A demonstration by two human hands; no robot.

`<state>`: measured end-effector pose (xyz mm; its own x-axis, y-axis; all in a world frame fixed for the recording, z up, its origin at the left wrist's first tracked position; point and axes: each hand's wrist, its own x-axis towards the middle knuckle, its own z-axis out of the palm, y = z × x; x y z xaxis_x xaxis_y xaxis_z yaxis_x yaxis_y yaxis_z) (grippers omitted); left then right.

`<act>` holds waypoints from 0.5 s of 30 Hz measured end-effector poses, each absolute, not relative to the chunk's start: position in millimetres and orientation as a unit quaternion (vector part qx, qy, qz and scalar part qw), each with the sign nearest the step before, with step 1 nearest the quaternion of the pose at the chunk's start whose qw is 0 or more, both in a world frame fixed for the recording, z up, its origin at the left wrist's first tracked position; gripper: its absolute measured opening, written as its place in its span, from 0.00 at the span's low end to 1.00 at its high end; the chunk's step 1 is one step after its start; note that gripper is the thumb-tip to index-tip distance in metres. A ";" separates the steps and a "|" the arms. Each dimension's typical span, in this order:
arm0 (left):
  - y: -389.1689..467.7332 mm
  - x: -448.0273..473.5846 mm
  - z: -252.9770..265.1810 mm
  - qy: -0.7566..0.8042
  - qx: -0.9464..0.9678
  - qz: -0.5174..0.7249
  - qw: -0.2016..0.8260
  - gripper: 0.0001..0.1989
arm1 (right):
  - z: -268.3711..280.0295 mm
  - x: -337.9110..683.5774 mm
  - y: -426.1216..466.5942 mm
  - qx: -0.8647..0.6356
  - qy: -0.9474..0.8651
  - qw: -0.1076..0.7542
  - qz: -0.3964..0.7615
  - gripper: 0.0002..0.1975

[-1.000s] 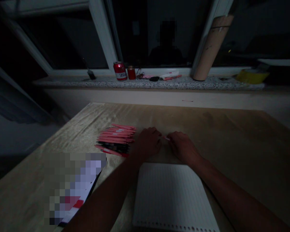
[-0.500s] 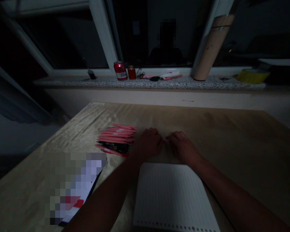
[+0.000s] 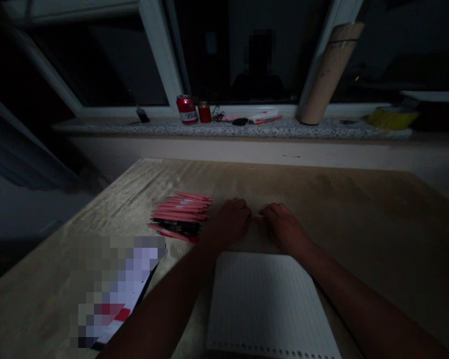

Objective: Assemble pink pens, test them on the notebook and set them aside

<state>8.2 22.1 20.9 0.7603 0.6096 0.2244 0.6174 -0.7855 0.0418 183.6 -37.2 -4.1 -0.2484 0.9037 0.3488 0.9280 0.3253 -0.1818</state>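
Observation:
Past the top edge of a lined notepad [image 3: 265, 304], my left hand [image 3: 232, 219] and my right hand [image 3: 282, 224] face each other low over the table. Both have their fingers curled closed. A thin pink pen [image 3: 258, 218] shows in the narrow gap between them, one end in each hand; most of it is hidden by the fingers. Left of my left hand lies a row of pink pens [image 3: 181, 208], with several black pens [image 3: 177, 227] nearer me and another pink pen [image 3: 170, 233] below those.
A phone-like object [image 3: 134, 279], partly blurred out, lies beside my left forearm on the table [image 3: 322, 194]. Along the stone windowsill [image 3: 157, 127] behind stand a red can [image 3: 187, 109], a small red jar [image 3: 204, 112], a tall tan cylinder [image 3: 329, 75] and a yellow tape roll [image 3: 392, 118].
The gap between my fingertips looks slightly wider, with a little less pink showing at my left hand. The pens and notepad stay where they were.

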 end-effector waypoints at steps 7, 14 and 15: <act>27.9 4.4 24.5 -0.332 -0.936 -0.105 0.047 0.11 | -3.2 184.2 -38.9 -0.589 -0.783 0.194 -0.038 0.10; 34.4 6.4 24.9 -0.359 -0.925 -0.113 0.053 0.11 | -6.3 183.1 -36.9 -0.588 -0.780 0.211 -0.045 0.10; 34.5 8.1 24.8 -0.364 -0.922 -0.116 0.056 0.10 | -6.0 183.1 -36.9 -0.587 -0.781 0.210 -0.043 0.09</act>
